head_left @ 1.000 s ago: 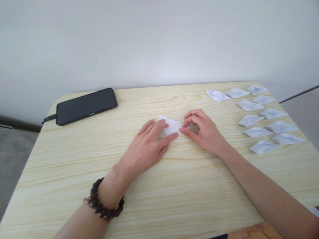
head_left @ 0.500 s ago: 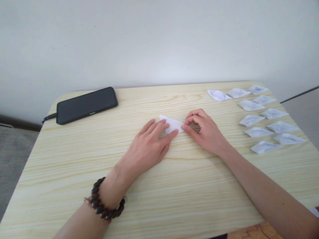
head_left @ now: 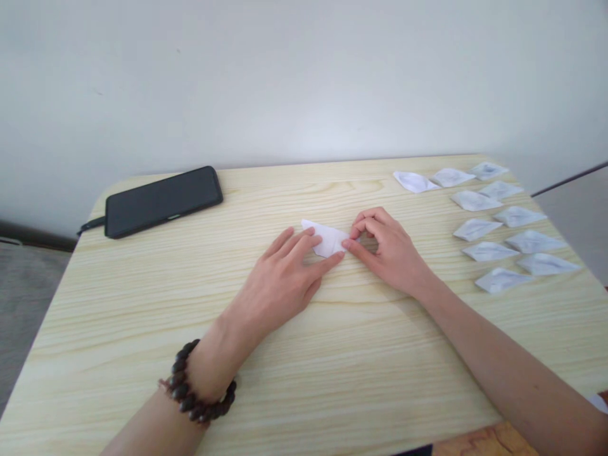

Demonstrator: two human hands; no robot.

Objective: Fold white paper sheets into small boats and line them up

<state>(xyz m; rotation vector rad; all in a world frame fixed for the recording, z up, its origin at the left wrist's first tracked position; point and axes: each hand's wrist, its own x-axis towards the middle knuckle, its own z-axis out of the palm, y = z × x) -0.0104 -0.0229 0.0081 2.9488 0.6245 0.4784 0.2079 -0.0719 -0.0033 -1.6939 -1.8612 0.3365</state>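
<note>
A small piece of folded white paper (head_left: 327,239) lies on the table between my hands. My left hand (head_left: 280,278) rests beside it, with a forefinger on the paper's left part and the thumb along its lower edge, holding it against the tabletop. From the right, my right hand (head_left: 387,253) pinches the paper's right end between thumb and forefinger; that tip is partly covered by the fingers. A dark bead bracelet (head_left: 185,383) circles my left wrist.
Several folded white paper boats (head_left: 489,251) stand in rows on the right of the light wooden table (head_left: 190,297). A black phone (head_left: 164,201) with a cable plugged in lies at the back left. Behind the table rises a white wall (head_left: 304,76).
My right thumb and forefinger have moved slightly left over the paper's right end. The left thumb has slid a little to the right along the lower edge.
</note>
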